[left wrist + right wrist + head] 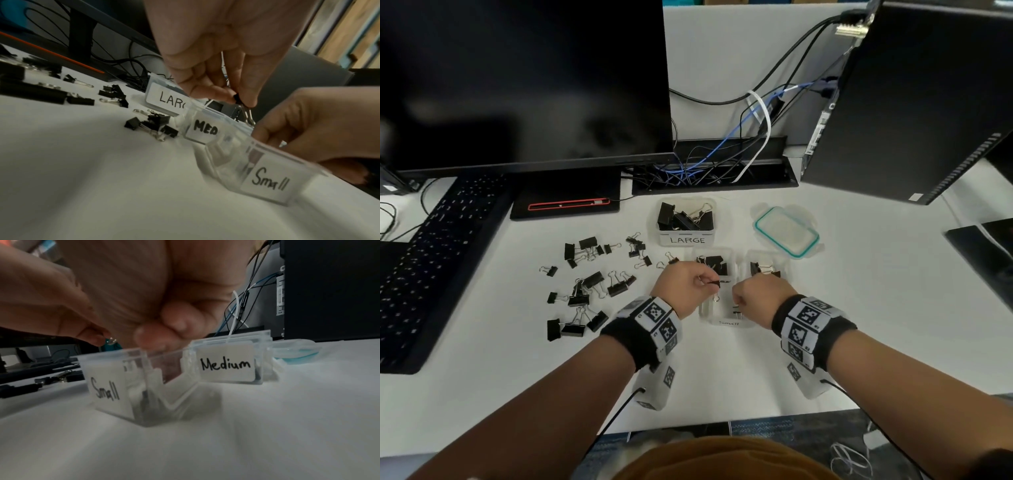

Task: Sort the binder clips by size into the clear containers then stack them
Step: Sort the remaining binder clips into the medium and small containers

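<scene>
My left hand [705, 282] pinches a small black binder clip [715, 282] between thumb and fingers, just above the clear box labelled Small [726, 321]. The left wrist view shows that clip [238, 99] with its wire handles hanging down. My right hand [738, 298] hovers over the same box with its fingers curled tight [156, 335]; I see nothing in them. A small clip [736, 310] lies inside the Small box [104, 389]. Behind it stand two medium boxes [714, 263] [767, 268] and the LARGE box [686, 240], each holding black clips.
Several loose black clips [585, 284] of mixed sizes lie scattered on the white desk left of the boxes. A clear lid with a teal seal [786, 231] lies at the back right. A keyboard [431, 260], a monitor and a computer tower [914, 102] border the area.
</scene>
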